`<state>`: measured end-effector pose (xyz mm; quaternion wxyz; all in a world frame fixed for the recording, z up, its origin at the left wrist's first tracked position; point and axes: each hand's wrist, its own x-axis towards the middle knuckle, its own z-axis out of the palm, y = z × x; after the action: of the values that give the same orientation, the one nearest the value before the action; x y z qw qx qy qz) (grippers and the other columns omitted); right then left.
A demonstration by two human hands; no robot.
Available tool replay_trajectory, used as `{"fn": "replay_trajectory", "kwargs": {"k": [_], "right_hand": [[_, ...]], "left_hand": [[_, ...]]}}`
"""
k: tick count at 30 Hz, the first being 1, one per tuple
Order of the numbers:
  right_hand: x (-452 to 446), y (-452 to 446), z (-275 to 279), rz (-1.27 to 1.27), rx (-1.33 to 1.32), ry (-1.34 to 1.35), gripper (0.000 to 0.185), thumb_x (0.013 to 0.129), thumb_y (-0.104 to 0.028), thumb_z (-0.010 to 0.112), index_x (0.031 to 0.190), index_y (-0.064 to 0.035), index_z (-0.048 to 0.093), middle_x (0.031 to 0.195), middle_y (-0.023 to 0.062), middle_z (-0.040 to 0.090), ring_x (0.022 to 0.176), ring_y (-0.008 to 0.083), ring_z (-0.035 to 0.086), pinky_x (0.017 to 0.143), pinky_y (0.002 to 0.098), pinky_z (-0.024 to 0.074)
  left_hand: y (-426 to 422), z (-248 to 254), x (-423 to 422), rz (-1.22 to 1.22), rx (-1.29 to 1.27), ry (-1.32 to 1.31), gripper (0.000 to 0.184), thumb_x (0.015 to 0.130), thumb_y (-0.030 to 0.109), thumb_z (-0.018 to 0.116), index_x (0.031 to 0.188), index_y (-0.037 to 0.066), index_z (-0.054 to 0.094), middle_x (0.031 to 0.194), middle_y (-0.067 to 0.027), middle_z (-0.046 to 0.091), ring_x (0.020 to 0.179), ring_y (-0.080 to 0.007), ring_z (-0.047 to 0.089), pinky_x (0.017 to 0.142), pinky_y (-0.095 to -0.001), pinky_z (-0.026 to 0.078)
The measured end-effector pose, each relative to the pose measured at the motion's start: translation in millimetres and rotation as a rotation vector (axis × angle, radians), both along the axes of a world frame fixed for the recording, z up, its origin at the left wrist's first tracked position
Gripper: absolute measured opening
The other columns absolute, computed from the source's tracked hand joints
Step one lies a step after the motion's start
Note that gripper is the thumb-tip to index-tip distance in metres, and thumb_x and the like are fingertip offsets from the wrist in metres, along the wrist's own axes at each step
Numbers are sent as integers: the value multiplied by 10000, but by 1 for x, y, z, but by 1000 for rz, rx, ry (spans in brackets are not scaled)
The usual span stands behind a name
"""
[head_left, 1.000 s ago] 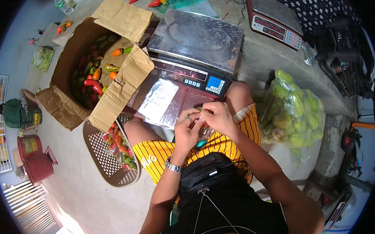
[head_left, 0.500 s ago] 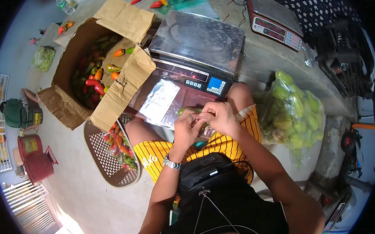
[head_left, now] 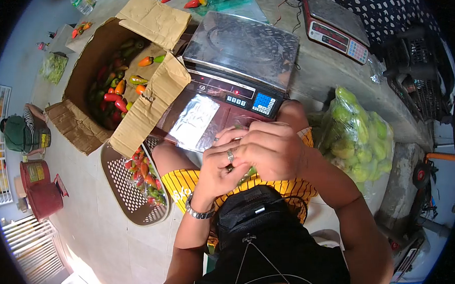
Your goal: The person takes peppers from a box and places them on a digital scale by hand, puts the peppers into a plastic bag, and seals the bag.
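Observation:
My left hand [head_left: 223,165], with a ring and a wristwatch [head_left: 200,207], is closed just above my lap. Against it, my right hand [head_left: 274,151] is closed too, the fingers of both meeting. Between them is a small clear plastic bag with something green [head_left: 247,175] in it, mostly covered by my fingers; I cannot make out what the green contents are. Directly ahead of my hands is a digital scale [head_left: 240,93] with a bare metal plate and a silvery plastic sheet [head_left: 199,124] at its near edge.
An open cardboard box [head_left: 77,80] of red, orange and green peppers stands left. Below it, a perforated basket [head_left: 120,190] holds bagged peppers. A bag of green vegetables [head_left: 362,141] lies right. A second scale [head_left: 334,33] is at the back; a person [head_left: 21,133] is far left.
Both hands have come up and closer to my head, and they now cover more of the small bag. The view has shifted slightly; the scale and box stay in place.

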<state>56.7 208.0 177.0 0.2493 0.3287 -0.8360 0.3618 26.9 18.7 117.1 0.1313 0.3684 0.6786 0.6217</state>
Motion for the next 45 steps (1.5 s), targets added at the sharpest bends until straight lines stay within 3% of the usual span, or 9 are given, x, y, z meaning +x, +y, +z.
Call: {"fn": "replay_trajectory", "kwargs": {"k": [7,12,19,25,33,35,38,40,45], "right_hand": [[-20,-13,-15,-42,-286,-203,99,819,-40,735,885,-20,664,827,98,639,761,274,663,665,349,529],[-15,-14,-69,-452,-636,-554,143,969,-133,718,929,-3,673,741,47,694,609,66,586,563,273,462],[24,-16,-163,-436,-532,-1046,207,967,-183,719,910,8,667,754,62,664,683,110,591,640,308,482],[27,-15,-176,-462,-471,-1086,228,969,-211,715,928,10,678,754,67,665,684,115,595,653,318,492],[23,14,-223,-557,-423,-1084,247,934,-253,744,918,-10,701,797,101,716,725,191,690,680,340,521],[21,11,-220,-577,-390,-1102,245,933,-250,743,916,-9,701,799,106,715,725,196,687,685,344,521],[22,5,-230,-549,-410,-1117,242,932,-248,744,920,-10,702,800,116,712,724,203,681,689,352,520],[22,5,-234,-537,-420,-1116,238,931,-246,745,925,-12,702,799,121,711,723,205,677,689,356,519],[15,-1,-231,-563,-356,-1031,231,937,-238,738,932,-11,698,800,131,708,715,214,674,686,359,515]], "left_hand": [[-23,0,1,-20,-8,-600,133,1001,132,680,949,27,745,846,-53,740,772,-142,677,756,-284,518],[-41,-27,-34,231,283,-592,301,1089,239,542,979,-8,673,1022,-137,727,993,-221,678,934,-383,538],[-123,7,-176,646,665,-328,329,1070,326,570,1090,14,670,1273,-146,673,1185,-253,627,1039,-430,494],[-169,-24,-261,1012,189,-409,274,1096,242,523,1040,5,649,1148,-143,712,975,-206,664,955,-378,540],[-206,-27,-229,962,771,-449,246,1113,236,455,941,93,555,881,-44,612,890,-208,618,933,-421,542],[-287,-48,-245,642,1040,-407,256,1111,257,453,930,103,548,835,-8,579,832,-197,606,900,-436,553],[-222,22,-167,1203,635,-216,137,1044,153,510,943,89,576,826,10,576,776,-177,575,843,-402,549],[-328,-26,-152,462,1040,-394,165,1031,138,496,884,88,550,807,-26,565,738,-161,550,741,-352,501],[-291,-42,-41,338,1184,-406,301,1105,140,439,807,110,449,642,34,413,538,-67,368,539,-239,371]]}}
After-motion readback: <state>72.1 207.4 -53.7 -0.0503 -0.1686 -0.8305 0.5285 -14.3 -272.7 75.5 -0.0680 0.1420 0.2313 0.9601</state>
